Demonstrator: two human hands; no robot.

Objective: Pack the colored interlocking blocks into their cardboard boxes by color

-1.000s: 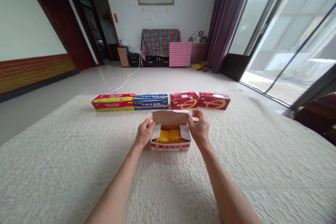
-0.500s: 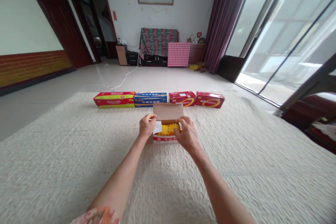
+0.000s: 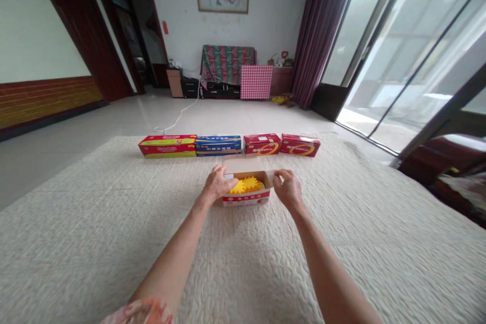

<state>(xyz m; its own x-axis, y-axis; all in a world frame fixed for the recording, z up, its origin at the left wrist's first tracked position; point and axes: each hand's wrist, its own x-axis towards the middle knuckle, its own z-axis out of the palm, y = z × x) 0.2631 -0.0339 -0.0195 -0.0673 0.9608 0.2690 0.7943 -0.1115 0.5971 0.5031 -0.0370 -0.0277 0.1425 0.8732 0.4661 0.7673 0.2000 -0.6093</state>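
A small white and red cardboard box (image 3: pixel 246 201) stands open on the quilted cover, its lid (image 3: pixel 245 164) tilted back. Inside lie yellow toothed plastic pieces (image 3: pixel 246 185). My left hand (image 3: pixel 216 184) grips the box's left end, with the thumb over the rim beside the pieces and the fingers behind; part of that end's flap is hidden. At the other end, my right hand (image 3: pixel 289 190) is closed, pinching the right side flap (image 3: pixel 270 177), which is folded outward.
Behind the open box, a red and green box (image 3: pixel 169 147), a blue box (image 3: pixel 218 145) and two red boxes (image 3: pixel 261 145) stand in a row. The pale quilted cover (image 3: pixel 114 233) spreads around them. Beyond is a tiled floor with a white cable (image 3: pixel 182 111).
My right hand has moved right, and the right flap is now out to the side. My left thumb has come over the left rim. The lid leans further back.
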